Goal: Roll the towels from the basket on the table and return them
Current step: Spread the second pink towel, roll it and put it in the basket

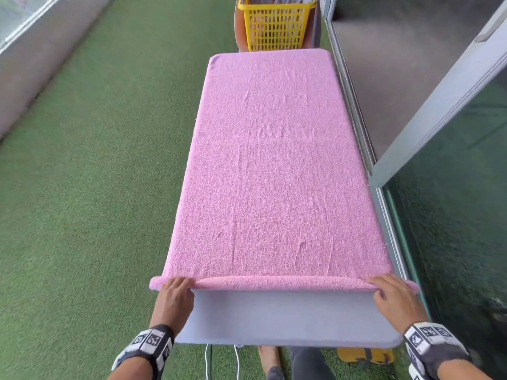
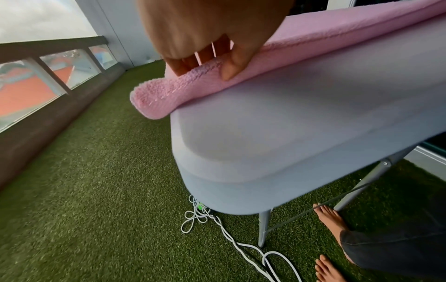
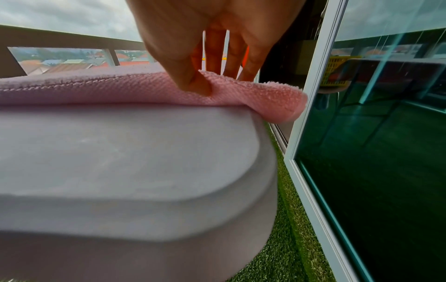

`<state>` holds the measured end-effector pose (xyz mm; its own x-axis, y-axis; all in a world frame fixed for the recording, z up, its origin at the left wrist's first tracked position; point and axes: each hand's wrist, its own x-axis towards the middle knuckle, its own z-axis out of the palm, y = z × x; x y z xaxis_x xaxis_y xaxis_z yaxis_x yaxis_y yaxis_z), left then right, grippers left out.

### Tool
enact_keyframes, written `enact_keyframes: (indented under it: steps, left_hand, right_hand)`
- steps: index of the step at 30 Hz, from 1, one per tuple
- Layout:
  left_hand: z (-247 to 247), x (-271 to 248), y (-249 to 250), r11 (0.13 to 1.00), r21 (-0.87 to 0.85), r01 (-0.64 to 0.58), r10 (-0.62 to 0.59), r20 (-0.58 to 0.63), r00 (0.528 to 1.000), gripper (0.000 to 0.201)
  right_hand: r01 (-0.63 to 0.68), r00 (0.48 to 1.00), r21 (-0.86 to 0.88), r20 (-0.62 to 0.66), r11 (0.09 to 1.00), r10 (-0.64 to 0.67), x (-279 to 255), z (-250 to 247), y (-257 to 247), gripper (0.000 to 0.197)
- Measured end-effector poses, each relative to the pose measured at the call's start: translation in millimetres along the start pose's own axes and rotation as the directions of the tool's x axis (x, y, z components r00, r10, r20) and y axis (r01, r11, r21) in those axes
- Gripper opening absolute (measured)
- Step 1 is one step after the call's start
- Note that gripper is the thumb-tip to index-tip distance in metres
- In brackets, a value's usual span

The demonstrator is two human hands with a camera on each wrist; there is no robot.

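A pink towel [image 1: 269,165] lies spread lengthwise over the grey table [image 1: 288,316]; its near edge is folded over into a thin first roll [image 1: 279,282]. My left hand [image 1: 175,290] pinches the roll's left end [image 2: 173,89], thumb in front and fingers behind. My right hand [image 1: 389,293] pinches the right end [image 3: 265,95] the same way. The yellow basket [image 1: 275,26] stands beyond the table's far end, with grey cloth showing inside.
Green artificial turf [image 1: 96,187] surrounds the table. A glass sliding door and its frame [image 1: 439,133] run close along the right side. A low wall with railing [image 2: 48,91] is on the left. White cables [image 2: 241,244] and my bare feet [image 2: 330,219] are under the table's near end.
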<state>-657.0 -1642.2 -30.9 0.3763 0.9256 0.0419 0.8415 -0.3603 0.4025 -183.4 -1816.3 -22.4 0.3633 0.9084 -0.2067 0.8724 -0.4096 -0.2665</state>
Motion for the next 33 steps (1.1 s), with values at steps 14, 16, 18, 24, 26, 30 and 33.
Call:
enact_keyframes:
  steps: [14, 16, 18, 24, 26, 30, 33]
  left_hand:
    - [12, 11, -11, 0.995, 0.094, 0.021, -0.031, 0.105, 0.994, 0.039]
    - [11, 12, -7, 0.999, 0.028, 0.017, -0.018, 0.053, 0.998, 0.035]
    - [9, 14, -4, 1.000, -0.018, -0.007, 0.008, 0.021, 1.000, 0.024]
    - [1, 21, -10, 0.995, 0.084, 0.054, -0.064, 0.117, 0.991, 0.012]
    - [-2, 27, -9, 0.991, 0.109, 0.074, -0.083, 0.078, 0.993, 0.016]
    - [2, 26, 5, 1.000, 0.001, -0.022, 0.022, 0.016, 1.000, 0.018]
    - [9, 20, 10, 0.992, -0.046, -0.120, 0.117, -0.061, 0.991, 0.046]
  right_hand:
    - [0.056, 0.997, -0.028, 0.057, 0.998, -0.054, 15, -2, -10, 0.037]
    - [0.051, 0.998, 0.015, 0.037, 0.999, -0.052, 15, 0, -6, 0.038]
    - [0.028, 1.000, 0.043, -0.002, 0.999, -0.028, 17, -1, -3, 0.033]
    - [0.013, 1.000, -0.126, -0.024, 0.992, -0.016, 20, -9, -6, 0.016]
    - [-0.009, 0.999, -0.143, -0.054, 0.990, 0.002, 23, -9, -7, 0.032]
    - [0.132, 0.990, -0.081, 0.070, 0.988, -0.126, 20, -6, -20, 0.049]
    - [0.087, 0.990, -0.036, 0.111, 0.996, -0.082, 22, -4, -22, 0.042]
